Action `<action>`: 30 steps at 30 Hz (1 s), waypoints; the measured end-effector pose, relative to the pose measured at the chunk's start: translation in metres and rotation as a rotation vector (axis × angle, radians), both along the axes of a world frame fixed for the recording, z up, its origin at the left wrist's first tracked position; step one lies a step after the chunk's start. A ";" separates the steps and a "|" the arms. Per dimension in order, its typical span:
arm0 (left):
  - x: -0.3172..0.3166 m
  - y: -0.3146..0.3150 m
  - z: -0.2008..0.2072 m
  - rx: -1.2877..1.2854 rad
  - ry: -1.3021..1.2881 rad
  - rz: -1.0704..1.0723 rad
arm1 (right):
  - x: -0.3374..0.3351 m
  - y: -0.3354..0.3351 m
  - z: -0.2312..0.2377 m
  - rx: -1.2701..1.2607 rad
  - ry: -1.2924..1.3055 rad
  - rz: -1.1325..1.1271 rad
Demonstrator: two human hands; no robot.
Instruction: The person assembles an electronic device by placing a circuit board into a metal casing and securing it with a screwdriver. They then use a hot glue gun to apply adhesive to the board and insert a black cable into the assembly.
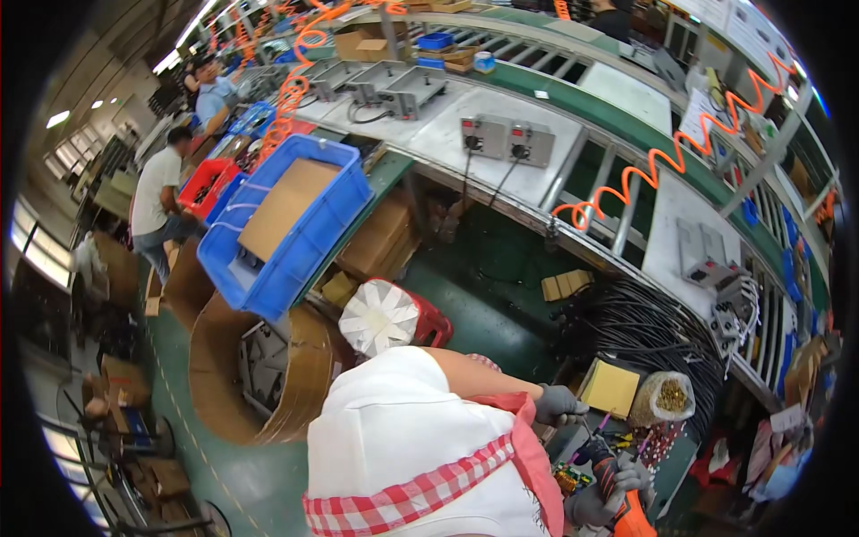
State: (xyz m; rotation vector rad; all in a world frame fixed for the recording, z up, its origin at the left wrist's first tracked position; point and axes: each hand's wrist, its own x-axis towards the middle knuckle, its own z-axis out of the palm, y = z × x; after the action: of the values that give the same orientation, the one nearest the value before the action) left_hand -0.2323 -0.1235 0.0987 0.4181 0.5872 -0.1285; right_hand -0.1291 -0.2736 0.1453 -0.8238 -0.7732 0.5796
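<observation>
Both my hands wear grey gloves. The fingers of my left hand (560, 405) are closed together near the tip of the driver; whatever they pinch is too small to make out. My right hand (629, 481) is wrapped around an orange and black power screwdriver (607, 473), its bit pointing up toward my left hand. Beside the tool lies a green circuit board (571, 480) with small components, partly hidden by my sleeve and apron. Close by are a yellow cardboard piece (610, 390), an open bag of brass-coloured small parts (671, 396) and scattered red and white bits (664, 440).
A thick bundle of black cables (640, 331) lies beyond the bag. Grey metal units with cords (507, 140) rest on the roller conveyor line (617, 192), under coiled orange hoses (680, 148). Leftward stand a blue crate (349, 192), a stool (380, 318), cardboard bins (215, 376) and another person (161, 192).
</observation>
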 end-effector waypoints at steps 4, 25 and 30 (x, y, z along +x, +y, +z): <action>0.008 -0.003 0.006 -0.111 0.073 -0.140 | -0.010 -0.040 -0.006 0.023 0.131 -0.042; 0.085 -0.018 -0.116 0.372 0.186 -0.869 | -0.032 -0.051 0.013 -0.176 0.004 -1.130; 0.102 -0.023 -0.113 0.307 0.245 -0.840 | -0.032 -0.048 0.008 -0.197 0.051 -1.180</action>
State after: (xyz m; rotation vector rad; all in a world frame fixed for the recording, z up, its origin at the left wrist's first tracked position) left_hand -0.1303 -0.1466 -0.0143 0.9414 0.6424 -0.9105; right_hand -0.1614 -0.3213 0.1535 -1.2637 -0.0863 -0.3898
